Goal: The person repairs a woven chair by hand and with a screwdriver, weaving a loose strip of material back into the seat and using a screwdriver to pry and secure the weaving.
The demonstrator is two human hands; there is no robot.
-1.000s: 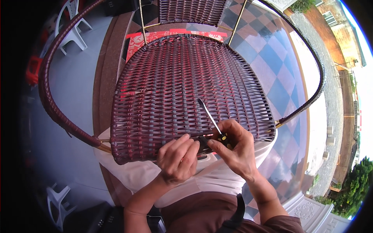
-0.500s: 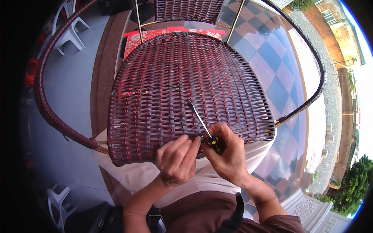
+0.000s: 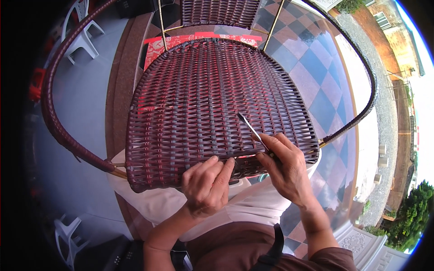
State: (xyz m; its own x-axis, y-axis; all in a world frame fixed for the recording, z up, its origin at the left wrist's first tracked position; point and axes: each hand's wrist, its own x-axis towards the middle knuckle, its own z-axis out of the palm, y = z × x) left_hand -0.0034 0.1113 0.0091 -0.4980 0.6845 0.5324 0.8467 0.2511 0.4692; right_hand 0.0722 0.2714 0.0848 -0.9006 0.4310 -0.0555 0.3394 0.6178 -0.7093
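Observation:
A dark reddish-brown woven chair seat (image 3: 194, 104) lies in front of me, its front edge over my lap. My left hand (image 3: 207, 185) is closed at the middle of that front edge, fingertips on the weave and the thumb pressed beside them. My right hand (image 3: 287, 169) grips a screwdriver (image 3: 252, 127) whose metal shaft points up and left over the seat; the palm hides most of the handle. Between my two hands a thin dark weaving strand (image 3: 246, 156) runs along the edge. Whether the right fingers also pinch the strand's end I cannot tell.
Curved woven armrests rise at the left (image 3: 47, 97) and right (image 3: 373, 86), with the woven backrest (image 3: 219, 12) at the far side. Red printed paper (image 3: 153, 52) lies beneath the chair. White plastic chairs (image 3: 83, 43) stand at the left, and checkered tiles (image 3: 316, 63) spread to the right.
My right hand has moved right, away from the left hand, taking the screwdriver with it. The strand now shows between them. My left hand has stayed nearly in place.

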